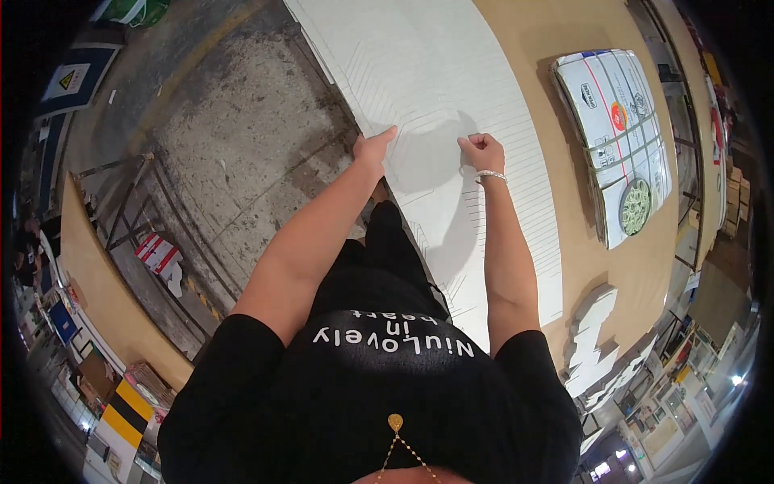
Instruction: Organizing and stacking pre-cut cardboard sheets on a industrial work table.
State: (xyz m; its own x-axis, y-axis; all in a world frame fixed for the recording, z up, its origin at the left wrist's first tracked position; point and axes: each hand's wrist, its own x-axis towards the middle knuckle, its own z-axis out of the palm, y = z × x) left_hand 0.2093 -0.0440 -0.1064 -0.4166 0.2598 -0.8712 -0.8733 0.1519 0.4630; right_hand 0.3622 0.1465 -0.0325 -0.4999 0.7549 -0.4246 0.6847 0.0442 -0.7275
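Note:
A long white sheet [435, 73], marked with rows of short slanting and parallel lines along both sides, lies on the tan tabletop. At its left edge my left hand [373, 150] grips the sheet, thumb laid on top; its other fingers are mostly hidden around the edge. Over the right part of the sheet is my right hand [484, 151], wearing a bracelet [491, 175]. Its fingers are curled and pinched, and whatever they may hold is too small to make out. Shadows of my head and arms fall across the sheet.
Right of the sheet, a strapped bundle of printed cardboard [605, 121] lies on the tan tabletop [528, 40], with a round green-patterned object [635, 206] on it. White cut-out pieces [592, 331] rest nearer me. Left are concrete floor [234, 113] and a metal-framed table [113, 282].

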